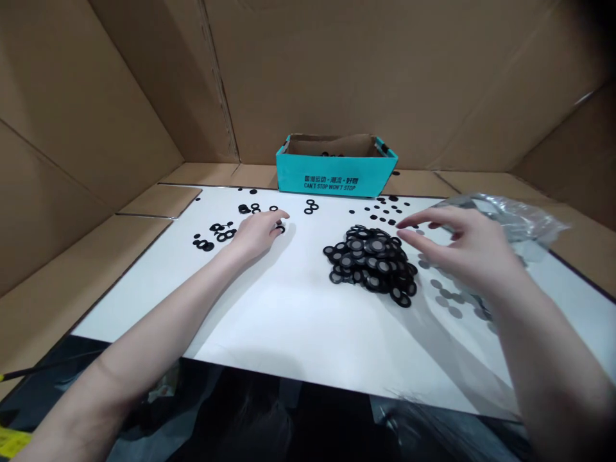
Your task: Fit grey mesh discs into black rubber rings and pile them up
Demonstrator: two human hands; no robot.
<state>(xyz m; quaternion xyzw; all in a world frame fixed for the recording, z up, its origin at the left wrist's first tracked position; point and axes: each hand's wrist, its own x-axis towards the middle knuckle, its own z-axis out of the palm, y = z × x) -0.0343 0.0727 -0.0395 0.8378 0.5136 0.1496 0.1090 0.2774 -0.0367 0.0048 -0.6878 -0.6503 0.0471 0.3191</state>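
My left hand [260, 232] is low over the white tabletop at the left, its fingers curled around a small black ring [280, 229] by the thumb tip. My right hand [457, 240] hovers at the right edge of a heap of black rings with grey discs [370, 260]. Its thumb and index finger are apart, and nothing shows between them. Small black discs [384, 208] lie scattered just beyond those fingertips. Under and beside the right wrist are loose grey discs [450, 298]. Several black rings [222, 235] lie left of my left hand.
A turquoise box [332, 174] with dark pieces inside stands at the back. A clear plastic bag [524, 218] lies at the right. Three black rings [311, 206] sit in front of the box. Cardboard walls [366, 77] enclose the white tabletop [269, 321].
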